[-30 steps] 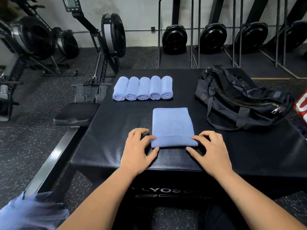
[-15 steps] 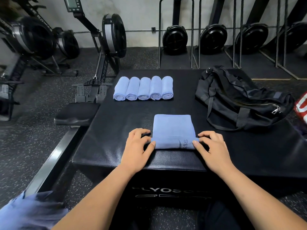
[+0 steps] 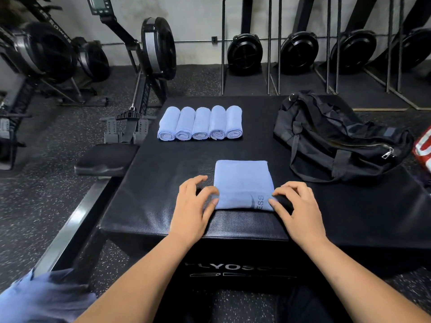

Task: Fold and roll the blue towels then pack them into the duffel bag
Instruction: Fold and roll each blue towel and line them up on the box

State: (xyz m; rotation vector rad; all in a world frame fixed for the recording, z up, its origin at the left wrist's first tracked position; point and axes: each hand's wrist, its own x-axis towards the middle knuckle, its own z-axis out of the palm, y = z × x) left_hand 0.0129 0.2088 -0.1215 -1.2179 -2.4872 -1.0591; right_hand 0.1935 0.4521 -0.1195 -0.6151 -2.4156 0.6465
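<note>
A folded blue towel (image 3: 242,180) lies flat on the black plyo box (image 3: 163,183), its near edge turned over into the start of a roll with grey lettering showing. My left hand (image 3: 193,206) pinches the roll's left end and my right hand (image 3: 298,206) pinches its right end, fingers curled over the fabric. Several rolled blue towels (image 3: 200,123) lie side by side in a row at the back of the box. The black duffel bag (image 3: 338,138) slumps at the back right, its zipper showing along the top.
More blue towel cloth (image 3: 39,297) lies at the bottom left, off the box. A rowing machine seat and rail (image 3: 105,157) run along the box's left side. Rowers and stands line the far wall. A red and white object (image 3: 424,148) peeks in at the right edge.
The towel's near edge has been rolled away from me by both hands; the flat part is shorter and grey lettering has come into view on the roll.
</note>
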